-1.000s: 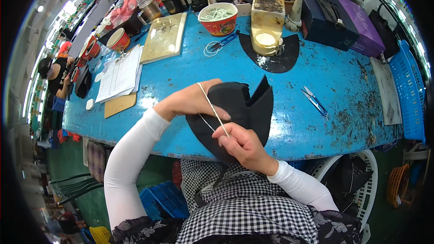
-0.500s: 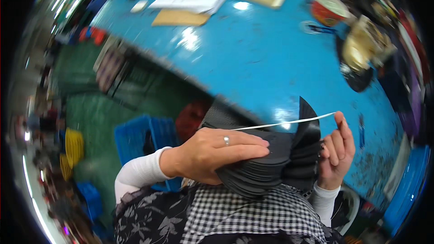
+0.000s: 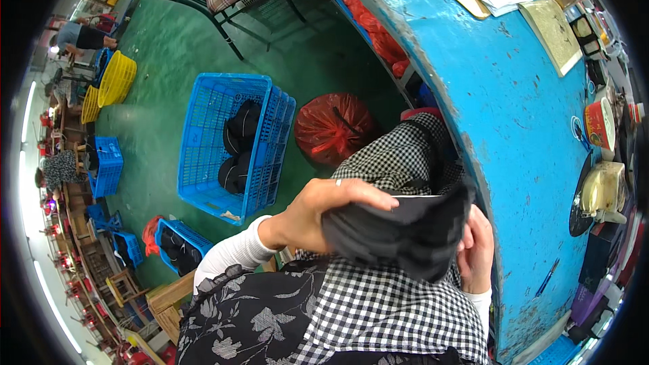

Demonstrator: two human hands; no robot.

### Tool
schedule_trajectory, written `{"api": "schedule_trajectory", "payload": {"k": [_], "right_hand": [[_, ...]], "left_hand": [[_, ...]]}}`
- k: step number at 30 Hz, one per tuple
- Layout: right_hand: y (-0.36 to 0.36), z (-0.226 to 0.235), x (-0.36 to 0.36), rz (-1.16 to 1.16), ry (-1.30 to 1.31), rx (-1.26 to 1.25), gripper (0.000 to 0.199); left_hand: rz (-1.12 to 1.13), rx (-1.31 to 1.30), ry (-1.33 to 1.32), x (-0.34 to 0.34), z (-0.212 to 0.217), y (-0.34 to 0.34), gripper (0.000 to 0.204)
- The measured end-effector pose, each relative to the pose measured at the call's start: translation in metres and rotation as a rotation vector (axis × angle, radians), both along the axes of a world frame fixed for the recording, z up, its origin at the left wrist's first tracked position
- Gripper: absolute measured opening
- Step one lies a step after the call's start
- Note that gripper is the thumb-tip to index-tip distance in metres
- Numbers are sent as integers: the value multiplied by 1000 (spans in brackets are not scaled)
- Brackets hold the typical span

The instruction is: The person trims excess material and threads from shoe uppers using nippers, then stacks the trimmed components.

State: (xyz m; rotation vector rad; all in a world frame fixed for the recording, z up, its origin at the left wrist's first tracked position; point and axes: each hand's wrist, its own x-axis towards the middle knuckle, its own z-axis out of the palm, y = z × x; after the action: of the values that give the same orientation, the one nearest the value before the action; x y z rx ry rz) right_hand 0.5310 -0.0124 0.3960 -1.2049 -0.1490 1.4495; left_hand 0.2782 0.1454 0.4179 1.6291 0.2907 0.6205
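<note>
1. While pinched between both hands over the lap, looked soft, limp and light: judged the black fabric bundle [image 3: 405, 233] to be a floppy stack of cut pieces, more likely to fan out or slide apart than to break.
2. Judged best taken across its folded thickness, with fingers over the top and a second grip at the far end to keep the layers together.
3. Appeared matte black to dark grey, rounded along the lower edge and creased along the top, with a thin pale strip [image 3: 416, 197] on the upper edge; could not tell whether tied round or merely laid there.
4. Was gripped at the near end by the left hand [image 3: 324, 213], closed over the cloth with fingers curled across the top, a ring [image 3: 339, 182] on one finger and a white sleeve below the wrist.
5. Was held at the other end by the right hand [image 3: 478, 257], curled against the bundle's side, with fingertips hidden behind the fabric.
6. Hung just above a black-and-white checked garment [image 3: 399, 155] on the lap, close against the edge of the blue table [image 3: 527, 128].
7. Noted, further out on the green floor, a blue crate [image 3: 203, 162] with dark pieces inside, a knotted red bag [image 3: 333, 127] just beside it, and a yellow basket [image 3: 116, 78] well apart.
8. Noted on the table top, well apart from both hands, a red bowl [image 3: 599, 124] and some flat boards and papers.
</note>
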Motion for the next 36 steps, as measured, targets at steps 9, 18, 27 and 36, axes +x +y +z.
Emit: {"api": "schedule_trajectory", "payload": {"k": [9,18,27,36], "right_hand": [[47,37,1,200,-873,122,36],[70,23,35,56,-1008,189,20],[58,7,42,98,-917,229,16],[6,13,36,35,-829,162,15]], "left_hand": [[249,-390,229,-4,-41,22,67],[1145,-1127,-187,-102,-142,55,33],[1675,-1261,-117,-173,-171,135,55],[245,-518,376,18,-153,54,31]]}}
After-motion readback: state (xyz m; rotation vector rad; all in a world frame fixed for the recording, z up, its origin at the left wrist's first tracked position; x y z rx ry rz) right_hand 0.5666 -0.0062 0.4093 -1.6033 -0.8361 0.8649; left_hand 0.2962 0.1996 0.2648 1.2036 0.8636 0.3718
